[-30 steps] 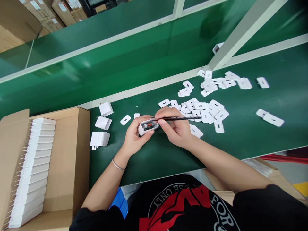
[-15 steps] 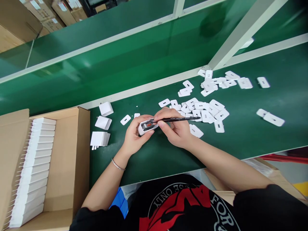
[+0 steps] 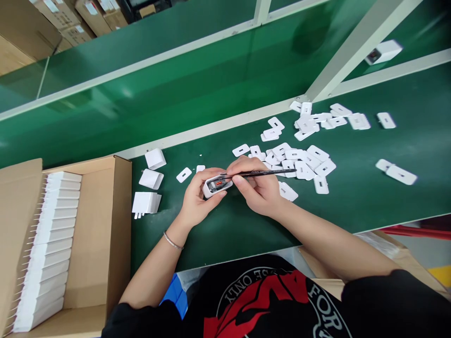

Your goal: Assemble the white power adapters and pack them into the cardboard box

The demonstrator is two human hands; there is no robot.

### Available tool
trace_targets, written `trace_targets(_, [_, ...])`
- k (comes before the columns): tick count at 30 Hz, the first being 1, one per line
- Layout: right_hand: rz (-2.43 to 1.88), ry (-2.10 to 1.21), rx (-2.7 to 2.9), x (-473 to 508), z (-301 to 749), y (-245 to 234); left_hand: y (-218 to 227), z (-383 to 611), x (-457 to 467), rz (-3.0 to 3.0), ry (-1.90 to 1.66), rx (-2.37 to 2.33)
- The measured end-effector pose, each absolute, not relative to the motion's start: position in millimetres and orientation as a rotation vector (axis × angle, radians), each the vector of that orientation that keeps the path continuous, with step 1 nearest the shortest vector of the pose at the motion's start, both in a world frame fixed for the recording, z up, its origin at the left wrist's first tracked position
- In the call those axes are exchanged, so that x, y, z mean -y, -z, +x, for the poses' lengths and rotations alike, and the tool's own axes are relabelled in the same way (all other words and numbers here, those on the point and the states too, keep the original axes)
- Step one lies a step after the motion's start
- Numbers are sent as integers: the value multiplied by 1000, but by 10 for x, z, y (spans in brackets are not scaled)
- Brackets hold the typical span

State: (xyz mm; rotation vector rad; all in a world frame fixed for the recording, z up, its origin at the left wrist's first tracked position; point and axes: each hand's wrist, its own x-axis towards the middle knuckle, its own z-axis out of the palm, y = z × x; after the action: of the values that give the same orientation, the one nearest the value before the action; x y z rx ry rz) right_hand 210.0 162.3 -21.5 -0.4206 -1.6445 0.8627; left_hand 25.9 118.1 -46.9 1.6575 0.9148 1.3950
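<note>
The left hand [image 3: 196, 199] cups an open white charger housing [image 3: 217, 184], its orange and dark innards facing up, just above the green counter [image 3: 225, 234]. The right hand [image 3: 256, 188] pinches a thin black tool [image 3: 262, 173] like a pen, its tip reaching into the housing's open face.

The left grip looks light, mostly fingertips on the housing's sides, so a firm push from the tool could tip the housing or skid it out of the hand. The tip could also slide off and scrape the exposed parts inside.

Right of the housing lies a pile of white cover plates [image 3: 299, 162]; the tool's long tail hangs over them and could sweep some away.
</note>
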Motion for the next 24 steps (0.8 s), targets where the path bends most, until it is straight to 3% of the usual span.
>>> trace_targets(24, [-404,-796,1549,-1600,2052,292,469,335,-1141,1599,-1407,-896])
